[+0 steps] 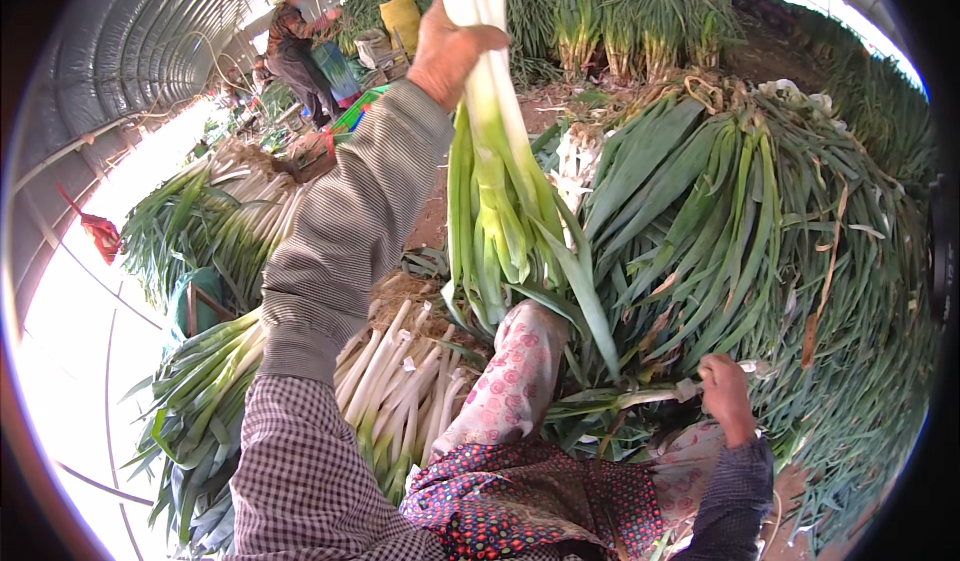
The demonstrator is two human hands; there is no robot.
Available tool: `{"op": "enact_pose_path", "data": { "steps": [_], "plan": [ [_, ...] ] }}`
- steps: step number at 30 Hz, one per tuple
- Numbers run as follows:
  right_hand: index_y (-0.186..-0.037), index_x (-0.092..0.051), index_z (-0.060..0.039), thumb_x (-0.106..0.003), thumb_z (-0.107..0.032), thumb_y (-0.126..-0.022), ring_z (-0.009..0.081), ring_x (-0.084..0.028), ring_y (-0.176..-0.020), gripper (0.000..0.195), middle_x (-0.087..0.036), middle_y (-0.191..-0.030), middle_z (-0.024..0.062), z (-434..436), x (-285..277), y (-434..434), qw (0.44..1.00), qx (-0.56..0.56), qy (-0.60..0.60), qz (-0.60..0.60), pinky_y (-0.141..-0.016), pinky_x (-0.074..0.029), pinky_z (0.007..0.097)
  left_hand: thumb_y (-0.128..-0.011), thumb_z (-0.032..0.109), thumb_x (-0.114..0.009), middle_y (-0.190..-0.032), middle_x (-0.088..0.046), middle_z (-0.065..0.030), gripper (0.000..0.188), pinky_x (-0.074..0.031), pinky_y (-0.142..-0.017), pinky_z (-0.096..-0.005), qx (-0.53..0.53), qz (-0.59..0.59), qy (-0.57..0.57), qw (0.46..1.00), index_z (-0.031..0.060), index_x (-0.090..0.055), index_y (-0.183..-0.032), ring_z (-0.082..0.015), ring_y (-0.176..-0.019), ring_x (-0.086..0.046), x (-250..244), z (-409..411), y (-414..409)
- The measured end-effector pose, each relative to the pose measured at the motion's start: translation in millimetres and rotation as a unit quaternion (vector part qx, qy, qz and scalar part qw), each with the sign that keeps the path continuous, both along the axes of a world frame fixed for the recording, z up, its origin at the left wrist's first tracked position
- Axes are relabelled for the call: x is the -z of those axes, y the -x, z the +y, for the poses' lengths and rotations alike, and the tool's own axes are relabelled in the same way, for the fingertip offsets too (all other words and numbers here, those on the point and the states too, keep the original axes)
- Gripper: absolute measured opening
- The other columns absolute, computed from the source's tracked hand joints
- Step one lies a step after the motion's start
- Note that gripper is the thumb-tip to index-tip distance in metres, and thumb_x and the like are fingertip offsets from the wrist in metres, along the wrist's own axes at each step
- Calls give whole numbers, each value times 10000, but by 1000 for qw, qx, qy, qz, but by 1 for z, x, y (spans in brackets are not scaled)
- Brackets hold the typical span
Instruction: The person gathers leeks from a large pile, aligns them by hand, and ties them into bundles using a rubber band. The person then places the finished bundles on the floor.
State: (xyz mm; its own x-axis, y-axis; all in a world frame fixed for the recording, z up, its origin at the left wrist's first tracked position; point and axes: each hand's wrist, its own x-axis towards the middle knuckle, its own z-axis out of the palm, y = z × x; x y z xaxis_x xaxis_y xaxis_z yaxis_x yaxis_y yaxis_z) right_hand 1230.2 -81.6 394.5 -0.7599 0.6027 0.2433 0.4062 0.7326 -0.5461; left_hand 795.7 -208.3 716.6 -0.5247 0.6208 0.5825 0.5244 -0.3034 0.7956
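My left hand point(452, 54), raised at the top centre, grips the white stems of large leeks point(487, 133), whose green leaves hang down towards my knee. At the lower right, my right hand point(726, 396) is closed around a whitish strip of peeled leek skin or stem point(686, 390); its exact form is hard to tell. Trimmed leeks with white stems point(401, 381) lie in a pile by my left leg, their roots pointing away from me. A large heap of green leeks point(720, 223) rises in front and to the right.
More leeks point(225, 208) lie in a pile at the left. Upright bundles point(637, 20) stand at the back. A person point(296, 50) stands at the upper left beside a green crate point(360, 110). Plastic sheeting point(165, 28) over curved ribs forms the left wall.
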Motion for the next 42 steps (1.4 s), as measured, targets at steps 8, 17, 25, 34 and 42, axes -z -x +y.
{"op": "enact_pose_path", "data": {
  "steps": [8,17,25,34,42],
  "plan": [
    [-860,-587,-16,-688,-197,-785,361,-596,-813,221,-596,-891,155,-5,32,72,987,-64,-69,-134,-685,-469,448,-701,19,-660,-995,-618,-159,501,-509,-775,-375,-133,101,159,973,-50,-521,-1178,-264,-903,-615,-65,-45,23],
    [-818,-577,-42,-682,-161,-800,345,-594,-708,160,-589,-787,137,-6,31,123,982,-188,-26,6,-640,-473,439,-722,176,-685,-1333,-482,-131,744,-307,-1049,-343,-139,426,335,829,5,-391,-1383,-228,-1249,-415,-199,-126,-15],
    [-797,-581,-28,-683,-168,-800,356,-599,-742,173,-597,-777,150,2,52,127,987,-160,-8,-19,-653,-473,453,-687,18,-654,-991,-660,-157,617,-527,-755,-381,-448,471,474,594,25,-491,-1281,-281,-861,-653,-79,-267,53],
    [-821,-626,-26,-665,-203,-765,406,-576,-841,190,-625,-825,203,13,89,96,967,-41,11,-252,-742,-446,502,-737,632,-624,-1311,-470,-195,961,-297,-1047,-510,-382,195,782,453,11,-318,-1402,-338,-1232,-428,345,-486,-15],
    [-857,-643,-44,-643,-257,-776,394,-611,-871,228,-652,-879,196,21,119,89,932,-90,-20,-351,-761,-484,499,-724,508,-687,-1295,-465,-204,885,-355,-968,-511,-404,172,698,565,15,-364,-1383,-361,-1183,-446,360,-509,-12]
  ]
}}
